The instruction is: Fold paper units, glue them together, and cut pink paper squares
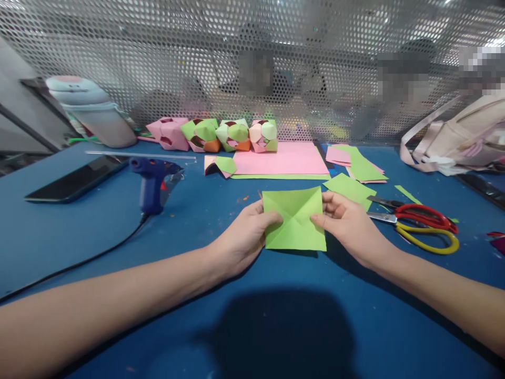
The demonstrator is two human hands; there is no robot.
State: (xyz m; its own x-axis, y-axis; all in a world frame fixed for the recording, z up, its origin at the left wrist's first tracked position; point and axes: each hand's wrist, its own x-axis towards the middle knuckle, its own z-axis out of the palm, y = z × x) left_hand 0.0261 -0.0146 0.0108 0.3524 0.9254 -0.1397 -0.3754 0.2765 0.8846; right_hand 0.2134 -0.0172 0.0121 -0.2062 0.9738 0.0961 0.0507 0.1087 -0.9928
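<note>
A square of green paper [295, 231] with diagonal creases is held up just above the blue table. My left hand [252, 231] pinches its left edge, thumb on the front and fingers behind. On the opposite edge my right hand [344, 223] grips it the same way, its thumb pressed on the front. Beyond my right hand lies another green paper piece [347, 188], with red-and-yellow-handled scissors [418, 223] beside it. A small folded pink and green paper piece [224, 165] rests behind my left hand.
On the left are a blue glue gun [149, 184] with its cord, a phone [79, 179] and a plush-like bottle [92, 110]. Folded paper shapes [201, 135] line the back beside pink sheets [282, 159]. A bag [469, 131] stands right, before a perforated metal panel [158, 63].
</note>
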